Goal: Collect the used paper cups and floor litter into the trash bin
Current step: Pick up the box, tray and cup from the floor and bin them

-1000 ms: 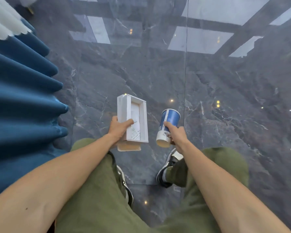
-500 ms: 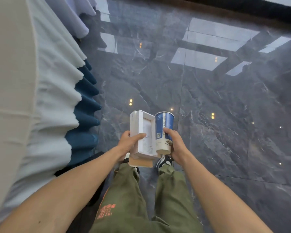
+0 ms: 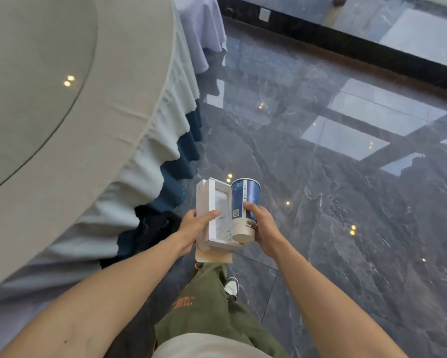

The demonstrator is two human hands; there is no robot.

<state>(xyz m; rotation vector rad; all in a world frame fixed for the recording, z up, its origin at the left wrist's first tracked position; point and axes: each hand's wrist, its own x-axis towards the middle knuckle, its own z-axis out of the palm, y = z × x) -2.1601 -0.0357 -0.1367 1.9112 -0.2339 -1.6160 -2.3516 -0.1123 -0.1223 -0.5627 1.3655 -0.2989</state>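
Observation:
My left hand grips a white open cardboard box with a slip of paper inside and a tan flat piece under it. My right hand holds a blue and white paper cup, tilted with its base toward me and its side touching the box. Both are held in front of me above the dark marble floor. No trash bin is in view.
A round table with a pale cloth and a white and blue pleated skirt fills the left. A black wall base runs across the far right. A dark bag lies by the table's foot.
I have risen from a crouch to standing, and the view has lifted to show the tabletop. The cup has moved left against the box.

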